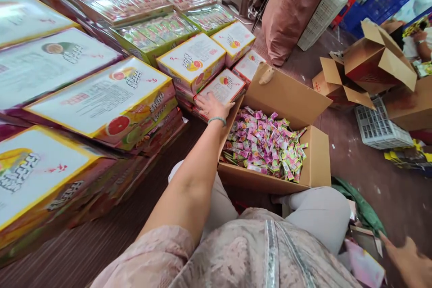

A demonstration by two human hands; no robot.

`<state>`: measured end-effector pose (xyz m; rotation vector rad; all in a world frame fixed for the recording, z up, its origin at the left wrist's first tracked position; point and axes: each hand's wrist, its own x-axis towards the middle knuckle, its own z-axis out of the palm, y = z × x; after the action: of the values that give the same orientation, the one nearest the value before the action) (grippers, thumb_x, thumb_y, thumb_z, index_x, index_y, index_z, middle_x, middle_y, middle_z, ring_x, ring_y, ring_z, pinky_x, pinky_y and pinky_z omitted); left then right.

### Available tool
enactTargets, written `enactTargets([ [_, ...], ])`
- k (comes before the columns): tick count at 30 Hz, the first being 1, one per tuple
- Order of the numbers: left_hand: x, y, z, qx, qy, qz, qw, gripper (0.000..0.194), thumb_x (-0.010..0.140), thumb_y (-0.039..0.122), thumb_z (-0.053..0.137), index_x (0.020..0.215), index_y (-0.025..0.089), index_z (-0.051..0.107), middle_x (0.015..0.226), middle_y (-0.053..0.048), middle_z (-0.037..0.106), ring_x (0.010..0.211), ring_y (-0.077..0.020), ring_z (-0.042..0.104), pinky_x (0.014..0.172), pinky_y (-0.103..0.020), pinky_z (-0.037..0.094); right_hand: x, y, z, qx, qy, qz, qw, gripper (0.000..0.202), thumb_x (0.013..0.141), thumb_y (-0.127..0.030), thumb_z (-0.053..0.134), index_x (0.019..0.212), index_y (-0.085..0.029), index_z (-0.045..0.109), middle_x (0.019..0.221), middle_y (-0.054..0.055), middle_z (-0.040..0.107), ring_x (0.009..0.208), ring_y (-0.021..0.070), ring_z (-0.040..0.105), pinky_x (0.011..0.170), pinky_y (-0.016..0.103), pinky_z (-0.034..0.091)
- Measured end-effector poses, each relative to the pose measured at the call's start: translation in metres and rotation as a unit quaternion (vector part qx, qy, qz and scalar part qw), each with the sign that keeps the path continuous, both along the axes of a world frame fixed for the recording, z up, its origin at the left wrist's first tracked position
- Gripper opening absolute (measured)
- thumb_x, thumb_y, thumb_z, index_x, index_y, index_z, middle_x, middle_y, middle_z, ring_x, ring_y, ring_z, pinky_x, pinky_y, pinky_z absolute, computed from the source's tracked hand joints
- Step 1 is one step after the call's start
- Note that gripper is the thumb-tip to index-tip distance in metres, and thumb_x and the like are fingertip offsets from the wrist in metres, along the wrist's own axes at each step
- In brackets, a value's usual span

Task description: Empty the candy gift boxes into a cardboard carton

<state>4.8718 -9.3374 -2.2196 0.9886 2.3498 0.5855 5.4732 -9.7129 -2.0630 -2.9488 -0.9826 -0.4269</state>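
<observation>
My left hand (213,107) lies with spread fingers on a small white-topped printed box (224,82), beside the left wall of an open cardboard carton (319,155). A bracelet is on that wrist. Between my knees, the carton holds a heap of small pink and green sachets (266,141). At the lower right edge, my right hand (407,258) is slightly blurred, its fingers apart and nothing visible in them. Close to it lie a flat pink and white packet (364,263) and a green cloth or bag (359,207) on the floor.
Stacks of printed fruit boxes (101,94) fill the left side, with trays of wrapped packets (155,31) behind. A large reddish-brown sack (292,4) stands at the back. Open cartons (378,60), a white crate (381,130) and another person's arm (421,42) are at right.
</observation>
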Motion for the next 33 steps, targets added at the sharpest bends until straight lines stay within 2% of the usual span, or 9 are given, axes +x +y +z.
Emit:
enactTargets([
  [2, -0.008, 0.006, -0.019, -0.009, 0.02, -0.026, 0.999, 0.122, 0.073, 0.068, 0.091, 0.169, 0.016, 0.036, 0.18, -0.03, 0.019, 0.167, -0.0487, 0.018, 0.13, -0.07, 0.028, -0.007, 0.022, -0.022, -0.02, 0.036, -0.076, 0.996, 0.112, 0.056, -0.096, 0.055, 0.159, -0.053, 0.055, 0.149, 0.027, 0.057, 0.14, 0.0676, 0.049, 0.086, 0.087, 0.04],
  [3, -0.011, 0.009, -0.026, -0.015, 0.033, -0.041, 0.998, 0.127, 0.071, 0.069, 0.092, 0.172, 0.018, 0.033, 0.181, -0.03, 0.015, 0.168, -0.0509, 0.014, 0.131, -0.072, 0.023, -0.015, 0.038, -0.032, -0.036, 0.051, -0.045, 0.997, 0.11, 0.064, -0.097, 0.051, 0.162, -0.045, 0.055, 0.155, 0.026, 0.054, 0.144, 0.0639, 0.048, 0.096, 0.083, 0.043],
  [6, -0.022, 0.014, -0.039, -0.025, 0.065, -0.07, 0.995, 0.139, 0.068, 0.075, 0.091, 0.176, 0.018, 0.025, 0.183, -0.029, 0.006, 0.167, -0.0583, 0.003, 0.129, -0.077, 0.013, -0.045, 0.086, -0.055, -0.057, 0.014, 0.184, 0.981, 0.096, 0.092, -0.083, 0.036, 0.159, -0.018, 0.06, 0.158, 0.03, 0.05, 0.143, 0.0585, 0.048, 0.108, 0.076, 0.046],
  [8, -0.023, 0.012, -0.041, -0.026, 0.071, -0.083, 0.994, 0.14, 0.068, 0.077, 0.089, 0.176, 0.017, 0.025, 0.183, -0.03, 0.004, 0.165, -0.0621, 0.003, 0.127, -0.079, 0.013, -0.062, 0.113, -0.072, -0.032, -0.025, 0.298, 0.954, 0.086, 0.099, -0.072, 0.038, 0.15, -0.009, 0.066, 0.153, 0.033, 0.052, 0.138, 0.0568, 0.051, 0.106, 0.074, 0.048],
  [16, -0.009, 0.004, -0.033, -0.07, 0.14, -0.117, 0.981, 0.137, 0.069, 0.082, 0.083, 0.177, 0.018, 0.028, 0.179, -0.038, 0.011, 0.159, -0.0673, 0.014, 0.12, -0.082, 0.016, -0.122, 0.183, -0.164, 0.036, 0.029, 0.514, 0.857, 0.055, 0.104, -0.051, 0.049, 0.131, -0.011, 0.076, 0.144, 0.03, 0.056, 0.131, 0.0436, 0.057, 0.108, 0.063, 0.049],
  [20, -0.03, 0.016, -0.025, -0.077, 0.151, -0.123, 0.978, 0.144, 0.062, 0.084, 0.087, 0.175, 0.013, 0.032, 0.176, -0.038, 0.018, 0.153, -0.0678, 0.023, 0.12, -0.077, 0.02, -0.142, 0.205, -0.191, 0.05, 0.088, 0.541, 0.835, 0.048, 0.106, -0.047, 0.051, 0.131, -0.015, 0.077, 0.148, 0.025, 0.056, 0.136, 0.0398, 0.055, 0.112, 0.058, 0.048],
  [26, -0.034, 0.004, -0.028, -0.112, 0.194, -0.18, 0.958, 0.142, 0.068, 0.075, 0.088, 0.177, 0.011, 0.023, 0.167, -0.04, 0.031, 0.153, -0.0589, 0.032, 0.121, -0.069, 0.03, -0.154, 0.226, -0.225, 0.118, 0.233, 0.487, 0.833, 0.063, 0.104, -0.066, 0.048, 0.118, -0.013, 0.08, 0.123, 0.024, 0.068, 0.116, 0.0386, 0.065, 0.105, 0.06, 0.054],
  [29, -0.032, 0.009, -0.032, -0.087, 0.148, -0.151, 0.974, 0.135, 0.068, 0.056, 0.091, 0.177, 0.014, 0.024, 0.167, -0.036, 0.034, 0.153, -0.0569, 0.035, 0.119, -0.066, 0.034, -0.168, 0.233, -0.222, 0.128, 0.29, 0.492, 0.811, 0.062, 0.103, -0.069, 0.049, 0.119, -0.018, 0.08, 0.126, 0.021, 0.069, 0.119, 0.0372, 0.065, 0.109, 0.059, 0.053],
  [33, -0.03, 0.02, -0.02, -0.02, -0.005, -0.066, 0.998, 0.109, 0.068, 0.043, 0.084, 0.166, 0.015, 0.046, 0.153, -0.024, 0.057, 0.147, -0.0504, 0.046, 0.114, -0.062, 0.043, -0.18, 0.232, -0.207, 0.134, 0.33, 0.483, 0.8, 0.063, 0.102, -0.074, 0.05, 0.113, -0.021, 0.082, 0.123, 0.019, 0.071, 0.115, 0.0358, 0.067, 0.106, 0.058, 0.055],
])
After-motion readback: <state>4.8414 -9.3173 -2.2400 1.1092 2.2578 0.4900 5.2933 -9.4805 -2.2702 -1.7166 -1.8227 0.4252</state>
